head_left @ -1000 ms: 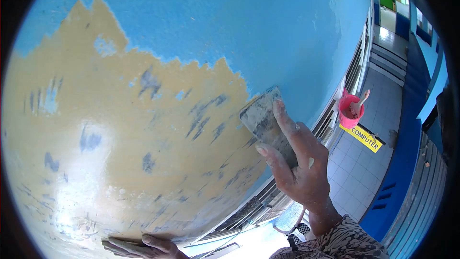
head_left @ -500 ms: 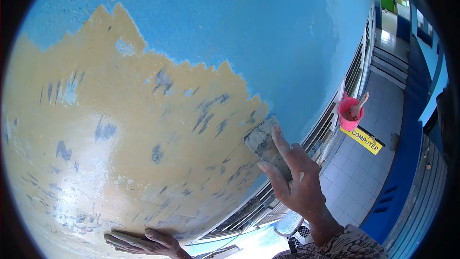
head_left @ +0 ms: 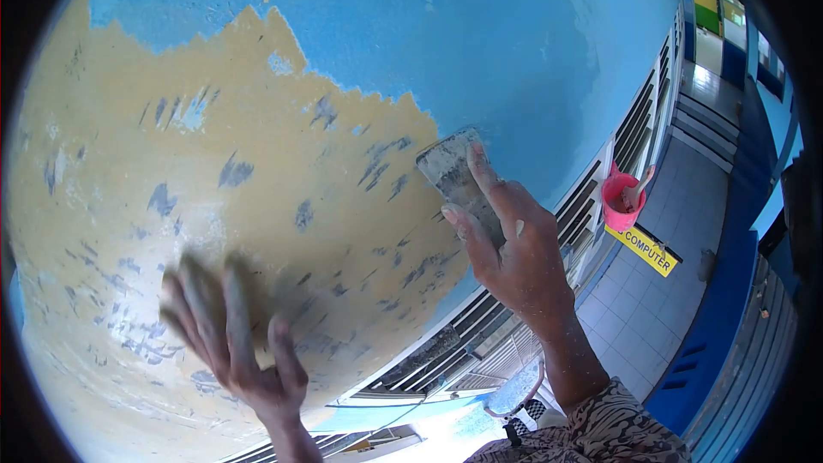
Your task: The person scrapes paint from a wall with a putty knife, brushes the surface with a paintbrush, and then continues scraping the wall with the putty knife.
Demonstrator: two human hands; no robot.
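My right hand point(head_left: 517, 244) grips a worn, putty-smeared scraper point(head_left: 447, 163), thumb and forefinger along its blade. The blade lies against the wall where the tan patch point(head_left: 283, 163) meets the blue paint point(head_left: 446, 43). Lower left, my left hand point(head_left: 236, 339) is spread over the tan patch, fingers apart and slightly blurred, holding nothing. Grey streaks and small chips mark the tan surface.
A pink pail point(head_left: 619, 197) with a light-handled tool in it hangs by the louvred window point(head_left: 639, 120). Below it is a yellow sign point(head_left: 643, 249) reading "COMPUTER". A tiled walkway point(head_left: 639, 317) and a slatted bench point(head_left: 741, 377) lie to the right.
My left hand has moved up the wall from the lower edge and spread its fingers. My right hand and the scraper have moved up and slightly left in view; the view has shifted somewhat.
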